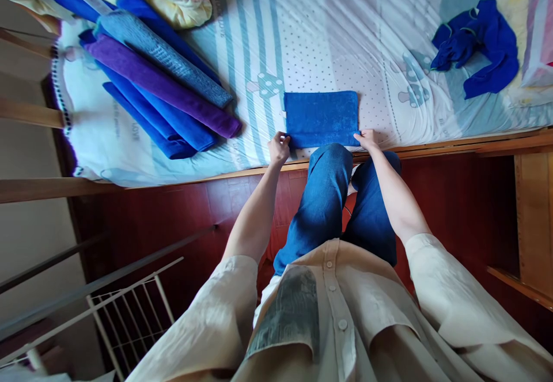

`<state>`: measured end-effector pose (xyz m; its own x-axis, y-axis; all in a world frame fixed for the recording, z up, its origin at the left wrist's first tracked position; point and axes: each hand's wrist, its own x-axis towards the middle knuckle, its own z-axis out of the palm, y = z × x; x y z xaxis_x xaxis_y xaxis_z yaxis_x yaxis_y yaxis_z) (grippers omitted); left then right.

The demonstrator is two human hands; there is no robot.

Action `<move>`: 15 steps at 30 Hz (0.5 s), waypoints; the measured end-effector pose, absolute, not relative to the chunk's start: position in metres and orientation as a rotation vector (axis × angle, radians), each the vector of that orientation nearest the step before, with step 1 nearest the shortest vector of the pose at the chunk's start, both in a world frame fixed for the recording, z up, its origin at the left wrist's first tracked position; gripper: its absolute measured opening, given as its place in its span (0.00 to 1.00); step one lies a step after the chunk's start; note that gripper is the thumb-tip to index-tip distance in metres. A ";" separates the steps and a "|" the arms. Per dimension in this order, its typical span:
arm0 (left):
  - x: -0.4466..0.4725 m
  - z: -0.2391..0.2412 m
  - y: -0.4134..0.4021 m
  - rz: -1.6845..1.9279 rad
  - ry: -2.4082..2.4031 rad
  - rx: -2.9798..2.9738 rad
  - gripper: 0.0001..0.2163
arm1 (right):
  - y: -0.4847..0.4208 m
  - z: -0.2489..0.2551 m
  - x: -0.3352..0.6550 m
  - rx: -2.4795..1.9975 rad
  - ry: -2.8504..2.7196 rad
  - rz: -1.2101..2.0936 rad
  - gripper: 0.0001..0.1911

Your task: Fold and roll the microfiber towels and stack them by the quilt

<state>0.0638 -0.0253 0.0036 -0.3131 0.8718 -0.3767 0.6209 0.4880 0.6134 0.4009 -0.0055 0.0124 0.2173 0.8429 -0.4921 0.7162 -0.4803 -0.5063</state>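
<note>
Your left hand (279, 147) and right hand (367, 139) each pinch a near corner of a folded blue towel (322, 118), keeping it flat and square at the bed's (345, 36) near edge. Rolled towels (164, 82) lie toward the far left corner; a crumpled blue cloth (479, 45) lies far right.

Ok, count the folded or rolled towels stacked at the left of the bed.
5, though some may be hidden: grey-blue towel on top, purple towel, three royal-blue ones under and beside them.
</note>
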 end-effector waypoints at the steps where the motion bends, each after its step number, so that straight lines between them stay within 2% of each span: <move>1: 0.064 0.004 -0.026 0.466 2.055 1.220 0.08 | -0.005 0.012 0.401 -2.312 -1.501 1.110 0.22; 15: 0.063 0.002 -0.025 0.437 2.044 1.225 0.06 | -0.004 0.001 0.406 -2.286 -1.455 1.153 0.26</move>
<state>0.0627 -0.0252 0.0021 -0.3047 0.8663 -0.3959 0.6291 0.4951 0.5993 0.4059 -0.0041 0.0006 0.2128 0.8362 -0.5055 0.6829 -0.4973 -0.5351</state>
